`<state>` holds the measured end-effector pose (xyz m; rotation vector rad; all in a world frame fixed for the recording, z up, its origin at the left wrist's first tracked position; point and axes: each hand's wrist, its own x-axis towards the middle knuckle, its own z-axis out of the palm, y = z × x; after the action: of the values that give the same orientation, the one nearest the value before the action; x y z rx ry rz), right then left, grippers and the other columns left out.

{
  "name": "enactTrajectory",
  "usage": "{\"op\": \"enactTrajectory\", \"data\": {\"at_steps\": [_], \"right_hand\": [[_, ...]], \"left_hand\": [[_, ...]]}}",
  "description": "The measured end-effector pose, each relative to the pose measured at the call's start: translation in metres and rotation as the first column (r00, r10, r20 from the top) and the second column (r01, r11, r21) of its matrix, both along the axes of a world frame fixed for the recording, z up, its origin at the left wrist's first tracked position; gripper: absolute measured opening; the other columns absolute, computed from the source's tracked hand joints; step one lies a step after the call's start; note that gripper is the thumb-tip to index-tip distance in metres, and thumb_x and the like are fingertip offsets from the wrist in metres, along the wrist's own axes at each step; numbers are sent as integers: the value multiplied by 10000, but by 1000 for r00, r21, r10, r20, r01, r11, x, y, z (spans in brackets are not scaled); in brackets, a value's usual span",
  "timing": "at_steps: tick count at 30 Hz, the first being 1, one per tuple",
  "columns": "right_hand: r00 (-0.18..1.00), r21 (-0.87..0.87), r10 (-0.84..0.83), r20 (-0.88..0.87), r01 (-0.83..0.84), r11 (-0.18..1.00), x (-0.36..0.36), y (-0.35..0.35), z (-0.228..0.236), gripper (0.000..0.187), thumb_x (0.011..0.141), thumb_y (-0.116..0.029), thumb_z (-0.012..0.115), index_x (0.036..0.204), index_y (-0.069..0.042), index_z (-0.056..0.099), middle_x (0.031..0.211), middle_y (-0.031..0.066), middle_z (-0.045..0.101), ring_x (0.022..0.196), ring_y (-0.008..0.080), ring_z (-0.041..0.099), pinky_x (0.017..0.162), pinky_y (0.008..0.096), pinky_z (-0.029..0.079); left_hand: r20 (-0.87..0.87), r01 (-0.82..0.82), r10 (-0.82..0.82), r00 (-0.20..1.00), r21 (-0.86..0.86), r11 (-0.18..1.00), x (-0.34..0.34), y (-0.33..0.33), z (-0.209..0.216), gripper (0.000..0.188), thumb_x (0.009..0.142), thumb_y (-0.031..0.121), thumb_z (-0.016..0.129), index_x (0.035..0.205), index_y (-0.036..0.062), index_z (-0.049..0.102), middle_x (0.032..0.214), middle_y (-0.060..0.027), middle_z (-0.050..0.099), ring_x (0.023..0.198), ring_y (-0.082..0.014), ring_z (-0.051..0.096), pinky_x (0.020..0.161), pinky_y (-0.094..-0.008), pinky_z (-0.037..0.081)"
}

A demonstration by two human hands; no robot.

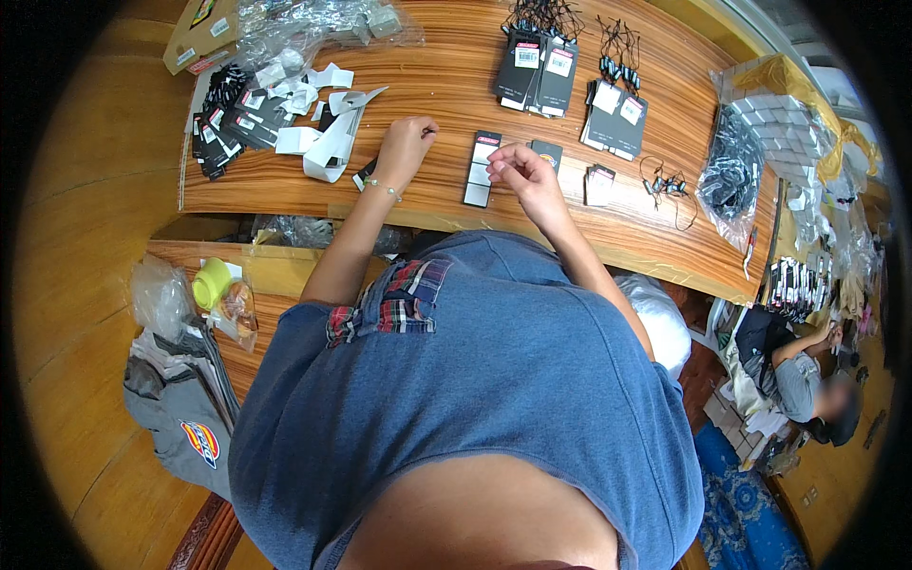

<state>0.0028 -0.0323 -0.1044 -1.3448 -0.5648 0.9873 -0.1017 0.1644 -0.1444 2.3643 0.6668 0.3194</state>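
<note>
A long black hang tag (478,196) with a red top and white stickers lies on the wooden table in front of me. My right hand (530,183) reaches over its right edge, thumb and fingers pinched together at a sticker; what they hold, if anything, is too small to tell. A second dark tag (548,150) lies partly behind that hand. My left hand (405,155), a beaded bracelet at its wrist, is closed to the left of the long tag, with something small and dark at its fingertips. Beneath this wrist a black tag (360,177) shows in part.
Curled white sticker strips (334,147) and a heap of black tags (220,142) lie at left. Stacked tags (534,76) with black strings stand at the back, more tags (615,122) beside them. Loose strings (668,182) and a plastic bag (731,176) are at right. Another person (807,380) sits far right.
</note>
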Motion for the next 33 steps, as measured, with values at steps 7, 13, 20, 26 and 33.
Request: {"op": "enactTrajectory", "data": {"at_steps": [7,13,20,26,33], "right_hand": [[1000,3,-2,-8,2,1000,-3,1,4,104,857,-50,526,928,21,555,789,33,581,729,97,563,685,220,459],[1000,-1,11,-4,-11,1000,-4,2,1,101,854,-44,521,927,20,551,787,35,577,729,98,563,684,221,456],[999,1,22,27,-22,1000,-4,5,1,104,849,-46,526,928,18,547,786,37,579,724,95,558,682,220,447],[989,-18,48,143,-46,999,8,9,10,147,846,-67,541,966,10,573,835,43,598,768,97,555,687,220,438],[788,13,264,556,-326,945,-3,50,64,362,843,-270,574,1051,26,566,1023,114,607,923,177,571,834,287,409]], "left_hand": [[-15,-12,12,1000,-10,1000,1,2,-1,124,730,43,592,833,-6,639,764,-189,617,706,-300,618,650,-344,489],[-44,-10,8,999,-37,999,1,2,1,131,721,41,601,837,-8,639,764,-193,616,709,-299,619,652,-339,489],[12,-18,19,1000,-81,997,-2,3,-1,131,723,35,609,842,-12,638,759,-182,626,684,-272,628,632,-315,491],[95,-16,73,993,-496,868,-21,16,51,155,782,46,599,918,-11,647,781,-79,662,718,-110,621,626,-225,480],[242,129,-1,970,-513,849,-30,-14,132,174,784,62,626,949,7,634,814,-34,640,705,-92,595,640,-212,481]]}}
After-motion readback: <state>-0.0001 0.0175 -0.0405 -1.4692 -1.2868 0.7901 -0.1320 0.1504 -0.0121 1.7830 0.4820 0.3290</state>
